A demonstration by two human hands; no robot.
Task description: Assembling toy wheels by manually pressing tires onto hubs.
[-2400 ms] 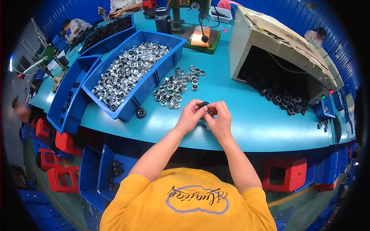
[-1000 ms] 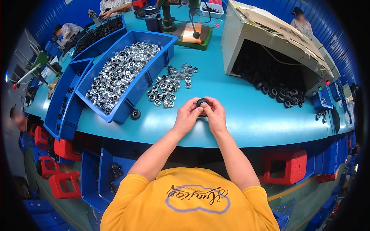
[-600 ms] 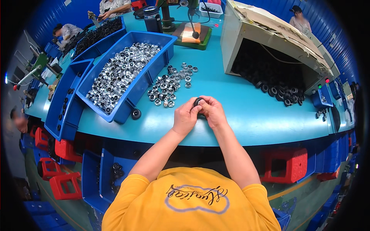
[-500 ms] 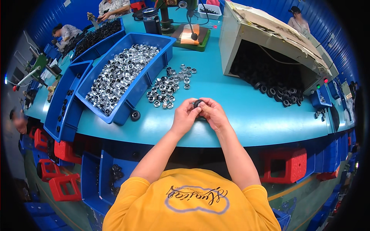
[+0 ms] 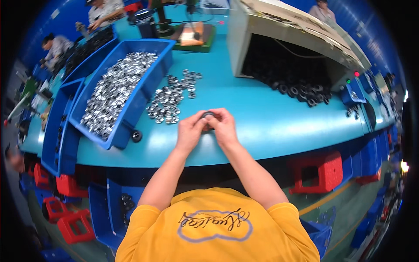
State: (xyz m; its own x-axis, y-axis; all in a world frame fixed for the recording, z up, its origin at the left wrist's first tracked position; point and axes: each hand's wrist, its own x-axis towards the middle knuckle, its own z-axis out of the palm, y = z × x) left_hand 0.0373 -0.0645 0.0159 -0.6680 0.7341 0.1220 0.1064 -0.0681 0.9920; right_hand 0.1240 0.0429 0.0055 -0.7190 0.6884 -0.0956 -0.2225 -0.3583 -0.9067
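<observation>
Teal table [image 5: 262,131] under a blue-walled workroom, its near edge bowed by the lens. Nearest: a lower blue bin [image 5: 98,214] below that edge, some dark round pieces [image 5: 126,203] in it, detail too small to judge.

Over the table, left hand [image 5: 189,131] and right hand [image 5: 224,128] meet at one black ring [image 5: 209,114]. Fingers of both drawn in, thumbs and fingertips pinching it from either side — no gap to speak of. Whether its middle is filled: cannot tell, blurred and covered; so the piece's own progress stays open.

Beyond, to the left: a lone black wheel [image 5: 136,136] beside the large blue tray [image 5: 150,84], seemingly a fitted piece. Loose silver hubs [image 5: 168,98] in a cluster right of it, many more heaped in the tray. Farther right, black rings [image 5: 305,92] spill from a pale box [image 5: 238,50]. By that count, most stock looks unpaired — much left, little done on the tabletop.

Far side: a green-based machine [image 5: 194,43], a co-worker [image 5: 106,12] past it.
</observation>
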